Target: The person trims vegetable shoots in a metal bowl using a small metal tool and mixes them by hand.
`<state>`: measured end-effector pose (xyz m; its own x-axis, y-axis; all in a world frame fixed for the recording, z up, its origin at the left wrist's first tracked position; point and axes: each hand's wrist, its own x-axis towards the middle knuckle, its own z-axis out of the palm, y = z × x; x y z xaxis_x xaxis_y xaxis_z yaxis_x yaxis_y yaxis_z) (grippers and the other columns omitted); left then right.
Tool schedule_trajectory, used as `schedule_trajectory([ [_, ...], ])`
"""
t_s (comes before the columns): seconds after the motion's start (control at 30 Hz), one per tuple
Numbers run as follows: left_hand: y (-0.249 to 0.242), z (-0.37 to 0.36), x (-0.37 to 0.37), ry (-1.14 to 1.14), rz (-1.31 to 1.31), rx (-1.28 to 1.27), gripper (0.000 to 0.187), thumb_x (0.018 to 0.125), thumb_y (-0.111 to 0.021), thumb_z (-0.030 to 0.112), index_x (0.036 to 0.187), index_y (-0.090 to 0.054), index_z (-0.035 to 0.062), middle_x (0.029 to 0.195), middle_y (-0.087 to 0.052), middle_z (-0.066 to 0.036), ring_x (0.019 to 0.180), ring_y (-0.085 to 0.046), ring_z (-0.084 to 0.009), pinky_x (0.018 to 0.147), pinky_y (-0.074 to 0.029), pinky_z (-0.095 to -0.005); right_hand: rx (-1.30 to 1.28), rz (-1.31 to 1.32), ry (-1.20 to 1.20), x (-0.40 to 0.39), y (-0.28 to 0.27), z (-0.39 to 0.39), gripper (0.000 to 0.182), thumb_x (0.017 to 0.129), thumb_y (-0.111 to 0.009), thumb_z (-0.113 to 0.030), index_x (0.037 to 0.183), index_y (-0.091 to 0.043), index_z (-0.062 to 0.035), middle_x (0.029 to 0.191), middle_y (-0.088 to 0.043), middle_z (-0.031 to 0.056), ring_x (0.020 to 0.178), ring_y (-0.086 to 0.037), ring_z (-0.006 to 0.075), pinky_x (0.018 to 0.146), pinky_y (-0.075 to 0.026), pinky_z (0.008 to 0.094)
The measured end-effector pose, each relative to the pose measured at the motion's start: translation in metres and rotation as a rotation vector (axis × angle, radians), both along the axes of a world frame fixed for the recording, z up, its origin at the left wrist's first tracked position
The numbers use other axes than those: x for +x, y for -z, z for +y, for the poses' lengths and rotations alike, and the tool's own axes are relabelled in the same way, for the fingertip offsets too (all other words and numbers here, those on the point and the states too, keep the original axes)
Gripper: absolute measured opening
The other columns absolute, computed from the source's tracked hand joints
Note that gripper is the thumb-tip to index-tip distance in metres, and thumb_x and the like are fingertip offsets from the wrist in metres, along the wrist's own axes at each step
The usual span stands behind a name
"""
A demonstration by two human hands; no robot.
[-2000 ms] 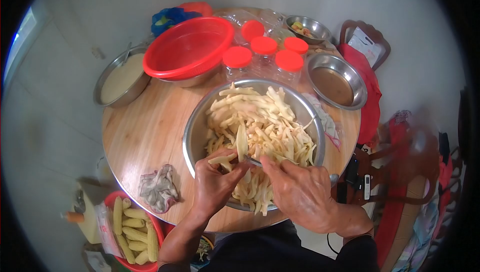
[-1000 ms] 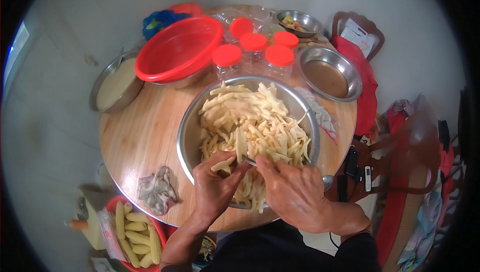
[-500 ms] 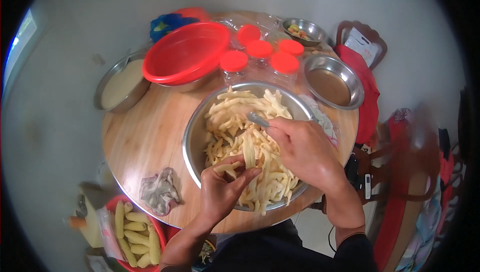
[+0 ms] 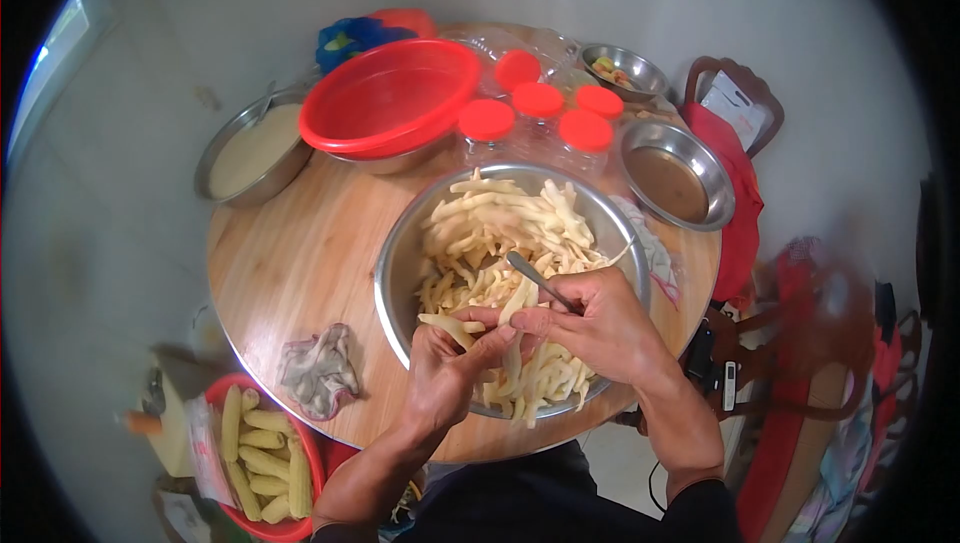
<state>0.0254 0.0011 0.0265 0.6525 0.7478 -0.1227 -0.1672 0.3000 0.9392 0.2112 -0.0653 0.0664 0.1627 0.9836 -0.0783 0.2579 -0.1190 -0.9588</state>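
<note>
A big steel bowl (image 4: 388, 288) holds a heap of pale yellow chicken feet (image 4: 510, 218). Over its near side, my left hand (image 4: 445, 363) pinches a chicken foot (image 4: 515, 308) between thumb and fingers; one pale toe sticks out to the left. My right hand (image 4: 610, 323) is closed around a slim metal tool (image 4: 540, 281), whose rounded end points up and left. The tool's other end is hidden by my fingers. My right fingertips meet the same foot, close beside my left thumb.
Behind the bowl stand a red basin (image 4: 320, 118) and several clear jars with red lids (image 4: 487, 120). Steel bowls hold brown liquid (image 4: 665, 183) and pale liquid (image 4: 255, 158). A crumpled cloth (image 4: 322, 373) lies left. Corn cobs fill a red tub (image 4: 318, 463) below the table edge.
My right hand has come down and left onto the chicken foot, bringing the metal tool with it. My left hand still holds the foot. The view has shifted slightly.
</note>
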Motion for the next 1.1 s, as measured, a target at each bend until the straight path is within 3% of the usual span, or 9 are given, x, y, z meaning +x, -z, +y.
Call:
schedule_trajectory([
  [0.27,0.003,0.001,0.005,-0.102,-0.058,-0.024,0.019,0.098,-0.068,0.011,0.109,-0.068,-0.0037,0.091,-0.072,-0.010,0.081,-0.068,-0.0154,0.073,-0.055,-0.0282,0.146,0.066,0.085,-0.002,0.006,-0.005,0.025,0.093,-0.075,-0.019,0.075,-0.072,-0.0009,0.060,-0.058,-0.0054,0.060,-0.045,0.0005,0.053,-0.036,0.0240],
  [0.33,0.009,0.013,0.002,-0.241,-0.198,-0.031,0.020,0.101,-0.064,0.013,0.111,-0.065,-0.0046,0.098,-0.073,-0.014,0.093,-0.072,-0.0220,0.085,-0.060,-0.0340,0.090,0.057,0.178,0.009,-0.002,-0.011,0.028,0.093,-0.076,-0.018,0.072,-0.069,-0.0012,0.060,-0.050,-0.0090,0.061,-0.042,0.0000,0.053,-0.033,0.0231],
  [0.43,0.008,0.016,-0.003,-0.113,-0.098,0.016,0.019,0.104,-0.059,0.012,0.111,-0.064,-0.0047,0.106,-0.073,-0.018,0.102,-0.073,-0.0277,0.093,-0.061,-0.0386,0.077,0.018,0.127,0.012,-0.008,-0.011,0.032,0.093,-0.077,-0.018,0.069,-0.064,-0.0019,0.062,-0.045,-0.0103,0.063,-0.038,0.0000,0.053,-0.030,0.0228],
  [0.57,0.006,0.015,0.000,0.113,0.000,0.208,0.026,0.099,-0.071,0.013,0.117,-0.067,-0.0049,0.107,-0.073,-0.011,0.094,-0.069,-0.0124,0.082,-0.057,-0.0261,0.074,0.043,0.064,0.002,-0.008,-0.004,0.034,0.093,-0.077,-0.018,0.067,-0.059,-0.0029,0.063,-0.043,-0.0098,0.063,-0.037,0.0006,0.053,-0.029,0.0240],
  [0.6,-0.003,0.013,0.001,0.076,0.070,0.293,0.025,0.094,-0.077,0.014,0.110,-0.072,-0.0048,0.103,-0.073,-0.009,0.086,-0.064,-0.0078,0.074,-0.054,-0.0246,0.036,0.038,0.070,-0.001,-0.009,-0.003,0.036,0.093,-0.076,-0.019,0.066,-0.057,-0.0038,0.064,-0.043,-0.0096,0.063,-0.037,0.0007,0.053,-0.030,0.0241],
  [0.8,0.011,0.016,0.007,-0.029,0.169,0.307,0.017,0.096,-0.075,0.013,0.096,-0.075,-0.0038,0.095,-0.073,-0.007,0.081,-0.064,-0.0075,0.067,-0.053,-0.0240,0.028,0.041,0.058,0.001,-0.001,-0.004,0.037,0.094,-0.075,-0.020,0.066,-0.057,-0.0050,0.064,-0.043,-0.0099,0.063,-0.037,0.0011,0.053,-0.030,0.0242],
  [0.97,0.009,0.031,-0.001,-0.126,-0.025,0.144,0.020,0.104,-0.063,0.018,0.104,-0.067,-0.0018,0.106,-0.074,-0.012,0.091,-0.070,-0.0147,0.073,-0.057,-0.0281,0.081,0.075,0.164,0.007,0.008,-0.010,0.037,0.094,-0.076,-0.019,0.065,-0.057,-0.0056,0.063,-0.044,-0.0102,0.061,-0.036,0.0005,0.052,-0.029,0.0234],
  [1.03,0.006,0.041,-0.008,-0.145,-0.046,0.069,0.021,0.106,-0.058,0.020,0.109,-0.062,-0.0008,0.111,-0.074,-0.014,0.097,-0.072,-0.0186,0.075,-0.058,-0.0307,0.037,0.183,0.161,0.013,-0.003,-0.015,0.024,0.095,-0.074,-0.020,0.085,-0.074,0.0018,0.062,-0.046,-0.0085,0.053,-0.035,0.0002,0.050,-0.025,0.0219],
  [1.1,0.004,0.046,-0.012,-0.128,-0.067,-0.006,0.022,0.108,-0.054,0.024,0.116,-0.052,0.0034,0.120,-0.072,-0.017,0.107,-0.072,-0.0251,0.081,-0.060,-0.0356,0.001,0.246,0.128,0.019,-0.007,-0.015,0.023,0.096,-0.073,-0.019,0.091,-0.074,0.0030,0.062,-0.047,-0.0083,0.053,-0.035,0.0004,0.049,-0.024,0.0216],
])
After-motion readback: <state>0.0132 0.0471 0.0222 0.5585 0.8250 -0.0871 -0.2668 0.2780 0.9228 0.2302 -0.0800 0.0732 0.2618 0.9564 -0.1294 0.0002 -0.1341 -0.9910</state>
